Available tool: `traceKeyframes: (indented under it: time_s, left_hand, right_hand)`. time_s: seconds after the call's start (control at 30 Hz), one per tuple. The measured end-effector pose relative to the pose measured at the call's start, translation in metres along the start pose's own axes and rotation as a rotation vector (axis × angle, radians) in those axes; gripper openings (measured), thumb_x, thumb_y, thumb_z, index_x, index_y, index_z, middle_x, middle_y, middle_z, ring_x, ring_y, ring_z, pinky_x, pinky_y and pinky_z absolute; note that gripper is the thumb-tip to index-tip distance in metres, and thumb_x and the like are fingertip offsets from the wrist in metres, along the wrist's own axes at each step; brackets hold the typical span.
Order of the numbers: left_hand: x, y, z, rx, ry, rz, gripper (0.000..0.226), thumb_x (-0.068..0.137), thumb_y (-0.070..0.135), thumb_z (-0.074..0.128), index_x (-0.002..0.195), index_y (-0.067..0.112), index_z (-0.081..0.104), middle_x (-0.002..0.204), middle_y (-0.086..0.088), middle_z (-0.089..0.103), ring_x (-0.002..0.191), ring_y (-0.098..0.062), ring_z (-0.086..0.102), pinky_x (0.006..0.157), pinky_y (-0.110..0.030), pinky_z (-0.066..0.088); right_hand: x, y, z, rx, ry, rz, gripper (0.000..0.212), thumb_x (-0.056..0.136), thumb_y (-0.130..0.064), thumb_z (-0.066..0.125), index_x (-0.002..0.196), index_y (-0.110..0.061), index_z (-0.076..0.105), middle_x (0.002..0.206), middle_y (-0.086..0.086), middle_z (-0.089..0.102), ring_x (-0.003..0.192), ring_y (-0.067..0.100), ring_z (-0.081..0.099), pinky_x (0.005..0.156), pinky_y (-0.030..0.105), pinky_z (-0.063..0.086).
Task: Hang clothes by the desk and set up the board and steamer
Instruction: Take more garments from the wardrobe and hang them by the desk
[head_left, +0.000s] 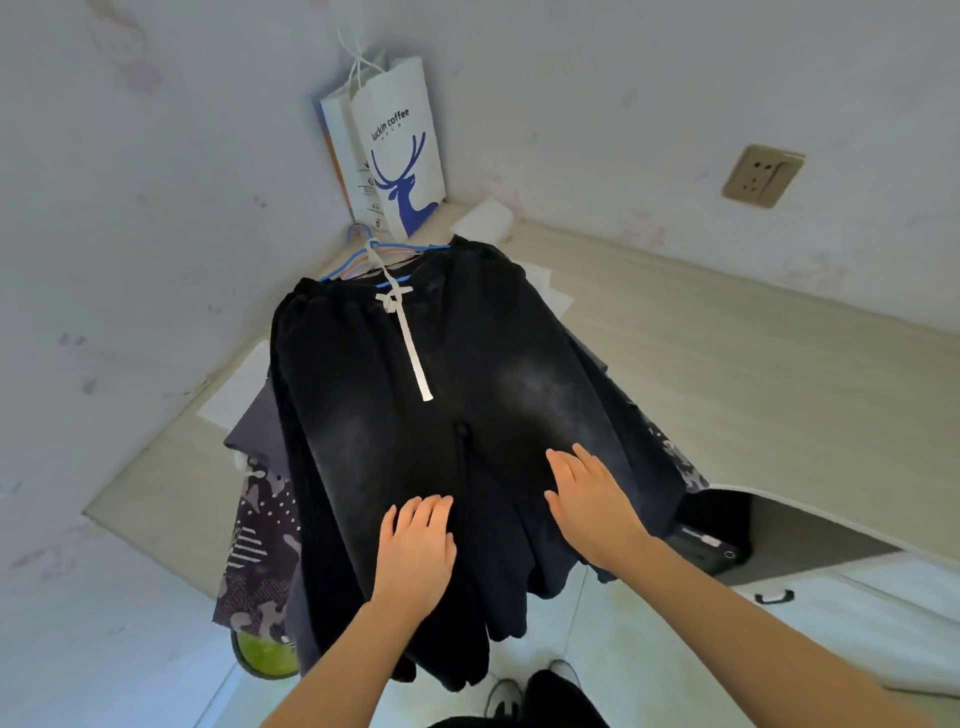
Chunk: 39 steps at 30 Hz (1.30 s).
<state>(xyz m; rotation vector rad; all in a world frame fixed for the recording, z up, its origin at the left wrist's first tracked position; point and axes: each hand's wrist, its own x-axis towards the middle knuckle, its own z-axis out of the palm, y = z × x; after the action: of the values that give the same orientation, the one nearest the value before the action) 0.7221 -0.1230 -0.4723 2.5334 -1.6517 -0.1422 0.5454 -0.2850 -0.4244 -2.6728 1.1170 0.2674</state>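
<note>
Black faded trousers with a white drawstring lie spread on top of a pile of clothes on the desk corner, their legs hanging over the front edge. Several blue and pink hangers stick out behind the waistband. My left hand rests flat on the left leg of the trousers, fingers straight. My right hand lies flat on the right leg, fingers spread. A camouflage-patterned garment hangs under the trousers at the left.
The pale wooden desk fills the room corner. A white paper bag with a blue deer stands at the back. White papers lie at the left. A wall socket is at the right. A green bin stands on the floor.
</note>
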Motion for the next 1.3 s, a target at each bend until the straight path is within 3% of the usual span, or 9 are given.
traceKeyframes:
  time_s: [0.27,0.57,0.7,0.8,0.93,1.17,1.3]
  left_hand:
    - [-0.008,0.046,-0.011,-0.012,0.026,0.182,0.049,0.069,0.016,0.082,0.115,0.01,0.068,0.108,-0.003,0.071,0.109,-0.029,0.064,0.081,-0.04,0.057]
    - [-0.038,0.15,-0.023,-0.12,-0.017,0.525,0.043,0.078,0.02,0.076,0.119,0.014,0.065,0.114,0.0,0.069,0.114,-0.025,0.062,0.087,-0.037,0.056]
    - [-0.07,0.195,-0.022,-0.164,-0.06,0.671,0.041,0.079,0.016,0.075,0.119,0.014,0.065,0.114,0.001,0.068,0.116,-0.024,0.06,0.086,-0.036,0.055]
    - [-0.101,0.226,-0.019,-0.182,-0.089,0.783,0.042,0.079,0.013,0.074,0.119,0.014,0.063,0.114,0.001,0.067,0.118,-0.025,0.059,0.085,-0.037,0.055]
    - [-0.16,0.268,-0.016,-0.184,-0.125,0.906,0.042,0.082,0.016,0.07,0.123,0.014,0.061,0.117,0.002,0.065,0.119,-0.022,0.057,0.091,-0.033,0.052]
    - [-0.278,0.327,0.013,-0.218,-0.245,1.011,0.044,0.098,0.025,0.046,0.141,0.015,0.045,0.14,0.003,0.051,0.136,-0.018,0.038,0.111,-0.03,0.031]
    - [-0.337,0.359,0.027,-0.192,-0.289,1.122,0.043,0.099,0.027,0.044,0.14,0.015,0.047,0.138,0.002,0.053,0.134,-0.018,0.041,0.111,-0.033,0.036]
  right_hand:
    - [-0.092,0.024,0.004,0.074,0.012,0.244,0.052,0.103,-0.036,0.028,0.151,-0.017,0.018,0.158,0.002,0.021,0.147,0.024,0.009,0.121,0.04,0.007]
    - [-0.226,0.058,0.014,0.162,0.145,0.482,0.052,0.103,-0.028,0.033,0.151,-0.016,0.018,0.158,0.002,0.019,0.148,0.024,0.005,0.121,0.041,0.006]
    - [-0.282,0.065,0.032,0.143,0.213,0.527,0.047,0.101,-0.027,0.041,0.144,-0.01,0.038,0.154,0.008,0.032,0.145,0.031,0.017,0.117,0.044,0.015]
    - [-0.329,0.07,0.053,0.159,0.229,0.619,0.049,0.098,-0.027,0.047,0.143,-0.01,0.04,0.148,0.01,0.042,0.141,0.034,0.029,0.115,0.047,0.023]
    - [-0.405,0.071,0.08,0.139,0.287,0.749,0.048,0.092,-0.03,0.056,0.136,-0.01,0.05,0.137,0.009,0.054,0.134,0.033,0.043,0.11,0.048,0.032]
    - [-0.543,0.064,0.128,0.164,0.346,0.968,0.049,0.094,-0.032,0.053,0.137,-0.009,0.049,0.138,0.008,0.053,0.136,0.033,0.038,0.113,0.047,0.027]
    - [-0.615,0.056,0.153,0.212,0.353,1.103,0.049,0.096,-0.033,0.049,0.139,-0.009,0.045,0.142,0.008,0.049,0.14,0.032,0.032,0.115,0.047,0.026]
